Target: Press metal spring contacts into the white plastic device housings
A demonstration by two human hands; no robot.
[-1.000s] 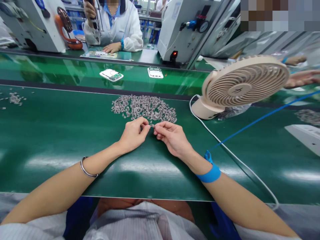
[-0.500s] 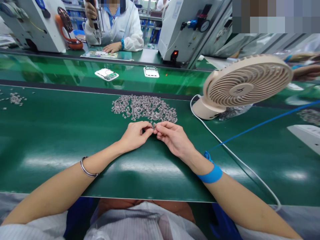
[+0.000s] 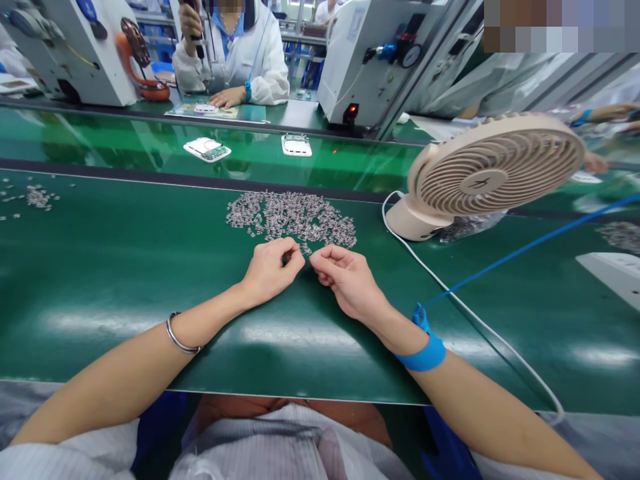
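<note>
1. Head view: the left hand (image 3: 270, 267) and right hand (image 3: 345, 277) rest on the green bench (image 3: 125, 267), fingertips almost meeting.
2. The pile of small metal parts (image 3: 293, 215) lies just beyond both hands, its near edge at the fingertips.
3. Both hands are curled with thumb and fingers pinched; whether either pinches a part is too small to tell.
4. A bracelet (image 3: 180, 337) sits on the left wrist, a blue strap (image 3: 425, 350) on the right.
5. A beige fan (image 3: 493, 170) stands far right of the pile; its white cable (image 3: 475, 320) runs near and right.
6. Across the conveyor (image 3: 125, 143), a person in a white coat (image 3: 250, 50) works.
</note>
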